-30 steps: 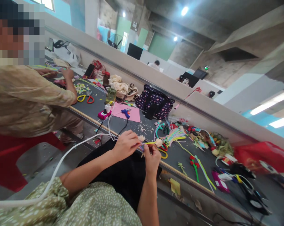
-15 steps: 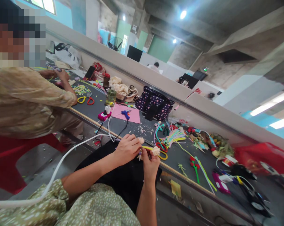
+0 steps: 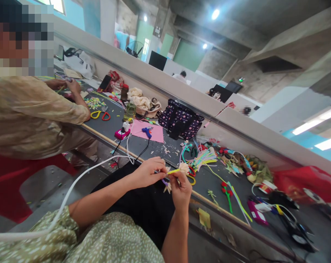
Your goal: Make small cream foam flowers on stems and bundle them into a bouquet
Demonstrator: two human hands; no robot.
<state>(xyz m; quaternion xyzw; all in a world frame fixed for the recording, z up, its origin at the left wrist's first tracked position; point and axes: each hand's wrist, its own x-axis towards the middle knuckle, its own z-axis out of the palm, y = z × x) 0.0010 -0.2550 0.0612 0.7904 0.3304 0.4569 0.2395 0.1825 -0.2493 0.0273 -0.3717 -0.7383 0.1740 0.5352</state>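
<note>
Over my lap at the table's front edge, both hands are closed on small handmade flowers with fuzzy pipe-cleaner stems. My right hand pinches a yellow stem just below a cream flower. The stem's other end reaches the fingertips of my left hand, which are curled round stems I only partly see. A purple stem with a pale pointed flower hangs below my left fingers. Scissors with yellow and red handles lie just beyond my right hand.
A blue glue gun rests on a pink sheet, beside a magenta power strip. Pipe cleaners lie bundled on the right. A white cable crosses over my left arm. A co-worker's arm rests on the table at left.
My hands have moved slightly apart, the right one shifting right with the cream flower. More of the yellow stem shows between them, and the purple stem has come into clearer view.
</note>
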